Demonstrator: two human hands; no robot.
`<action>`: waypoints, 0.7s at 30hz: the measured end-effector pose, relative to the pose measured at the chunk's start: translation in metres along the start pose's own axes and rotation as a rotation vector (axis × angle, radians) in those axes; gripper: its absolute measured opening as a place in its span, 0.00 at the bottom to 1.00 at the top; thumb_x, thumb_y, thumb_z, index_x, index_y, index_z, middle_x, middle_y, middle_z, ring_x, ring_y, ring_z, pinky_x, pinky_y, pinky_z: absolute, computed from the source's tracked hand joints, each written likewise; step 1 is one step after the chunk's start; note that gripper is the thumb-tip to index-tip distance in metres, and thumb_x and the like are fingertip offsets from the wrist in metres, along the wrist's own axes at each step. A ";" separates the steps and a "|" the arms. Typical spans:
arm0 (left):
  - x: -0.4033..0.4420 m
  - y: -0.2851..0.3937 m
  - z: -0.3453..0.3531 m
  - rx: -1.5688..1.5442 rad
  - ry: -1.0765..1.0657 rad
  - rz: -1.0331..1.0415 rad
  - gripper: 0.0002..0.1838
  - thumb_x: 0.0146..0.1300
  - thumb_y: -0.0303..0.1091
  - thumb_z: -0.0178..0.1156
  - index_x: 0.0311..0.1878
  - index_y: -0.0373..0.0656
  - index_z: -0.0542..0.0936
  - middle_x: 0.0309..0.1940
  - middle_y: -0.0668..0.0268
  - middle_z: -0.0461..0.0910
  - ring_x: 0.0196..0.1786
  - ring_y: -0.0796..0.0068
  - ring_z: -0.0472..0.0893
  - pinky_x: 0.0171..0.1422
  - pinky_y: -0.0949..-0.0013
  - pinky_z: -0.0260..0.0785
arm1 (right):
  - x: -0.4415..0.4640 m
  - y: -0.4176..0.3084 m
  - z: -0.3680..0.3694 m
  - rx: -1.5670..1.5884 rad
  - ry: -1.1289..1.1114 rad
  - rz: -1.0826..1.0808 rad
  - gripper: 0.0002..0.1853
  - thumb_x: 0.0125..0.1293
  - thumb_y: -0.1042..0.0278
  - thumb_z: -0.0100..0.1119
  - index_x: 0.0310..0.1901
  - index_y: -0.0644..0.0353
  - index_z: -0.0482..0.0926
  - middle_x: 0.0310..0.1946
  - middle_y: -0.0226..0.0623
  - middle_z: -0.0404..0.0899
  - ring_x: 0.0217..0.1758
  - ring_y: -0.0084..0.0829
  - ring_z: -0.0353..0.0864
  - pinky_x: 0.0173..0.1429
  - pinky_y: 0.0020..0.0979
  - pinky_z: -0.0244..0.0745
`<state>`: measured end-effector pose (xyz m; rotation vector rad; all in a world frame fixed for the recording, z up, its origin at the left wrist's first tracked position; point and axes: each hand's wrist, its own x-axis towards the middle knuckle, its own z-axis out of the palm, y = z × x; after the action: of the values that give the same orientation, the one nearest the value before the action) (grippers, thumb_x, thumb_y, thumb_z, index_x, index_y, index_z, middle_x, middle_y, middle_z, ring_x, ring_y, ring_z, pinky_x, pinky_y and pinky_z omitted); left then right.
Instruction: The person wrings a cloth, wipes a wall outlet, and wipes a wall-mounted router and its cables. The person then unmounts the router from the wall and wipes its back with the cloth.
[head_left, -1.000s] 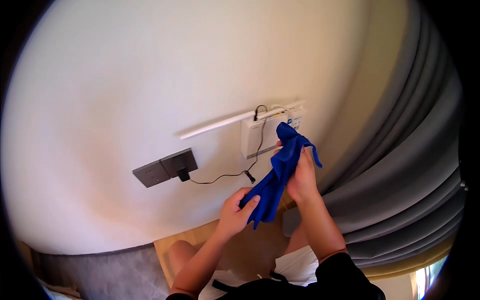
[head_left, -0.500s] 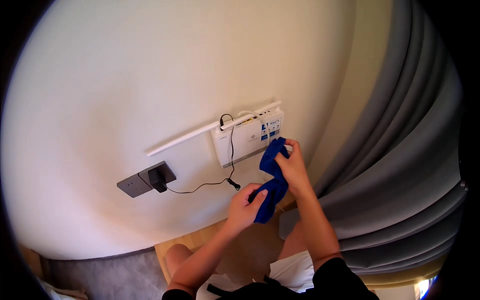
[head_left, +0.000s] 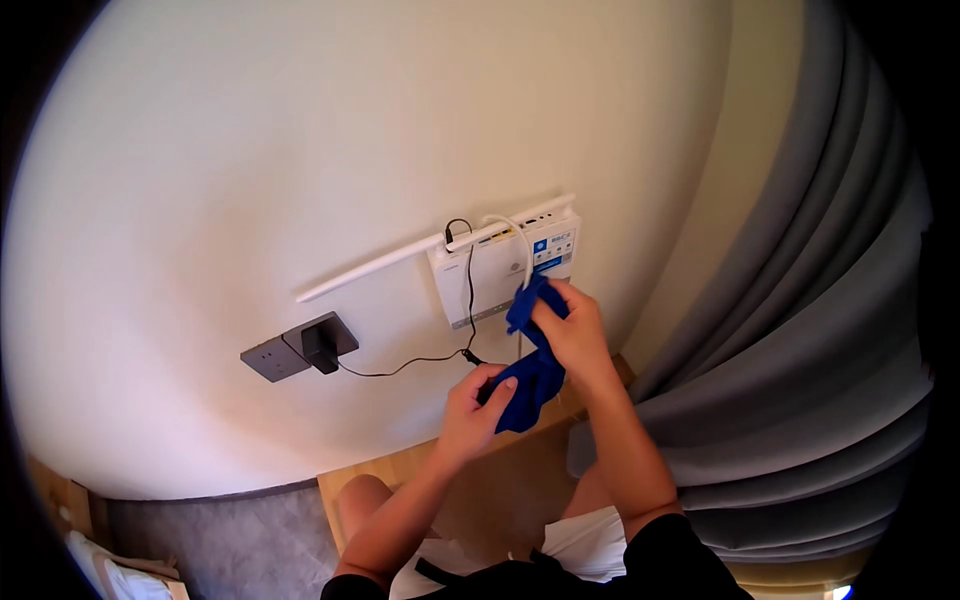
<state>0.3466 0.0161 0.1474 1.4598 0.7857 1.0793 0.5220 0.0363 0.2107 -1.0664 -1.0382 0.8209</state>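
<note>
A blue cloth (head_left: 533, 388) is stretched between my two hands, in front of the wall. My left hand (head_left: 470, 410) pinches its lower part, thumb on top. Higher up, my right hand (head_left: 578, 335) grips the cloth's upper end between thumb and fingers. Just behind the cloth, a white router (head_left: 490, 285) is mounted on the wall, its lower right part covered by the cloth and my right hand. A white cable (head_left: 524, 245) loops from the router's top and passes down behind the cloth.
A black adapter (head_left: 320, 349) is plugged into a dark wall socket (head_left: 272, 360); its thin black cord (head_left: 410, 362) runs to the router. A long white antenna (head_left: 370, 270) sticks out left. Grey curtains (head_left: 780, 400) hang at right. A wooden surface (head_left: 350, 465) lies below.
My right hand has shifted slightly down, and the cloth's upper end is now more bunched. My left hand has moved a little left, still holding the cloth. The view has shifted slightly.
</note>
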 end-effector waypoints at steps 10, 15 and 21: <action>-0.004 0.002 -0.001 0.061 -0.051 0.085 0.10 0.72 0.34 0.64 0.49 0.38 0.82 0.34 0.68 0.82 0.36 0.84 0.77 0.42 0.75 0.72 | 0.000 -0.015 -0.005 0.080 -0.130 0.229 0.12 0.69 0.70 0.62 0.50 0.67 0.83 0.39 0.33 0.86 0.37 0.21 0.82 0.42 0.25 0.79; 0.005 0.011 0.021 0.008 -0.042 0.088 0.12 0.74 0.34 0.63 0.54 0.37 0.81 0.38 0.71 0.81 0.38 0.85 0.76 0.43 0.76 0.70 | 0.015 -0.049 0.005 -0.267 0.260 -0.271 0.12 0.66 0.67 0.65 0.45 0.66 0.84 0.30 0.38 0.86 0.31 0.25 0.82 0.39 0.28 0.77; 0.038 0.044 0.061 -0.259 0.039 0.235 0.14 0.75 0.34 0.61 0.57 0.35 0.79 0.39 0.69 0.83 0.39 0.85 0.77 0.44 0.76 0.72 | 0.068 -0.131 0.033 -0.955 -0.092 -0.410 0.15 0.62 0.60 0.65 0.42 0.64 0.84 0.32 0.51 0.84 0.34 0.46 0.84 0.43 0.39 0.78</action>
<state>0.4133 0.0205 0.1989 1.3340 0.4871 1.3380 0.5179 0.0699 0.3584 -1.5219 -1.7253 -0.0091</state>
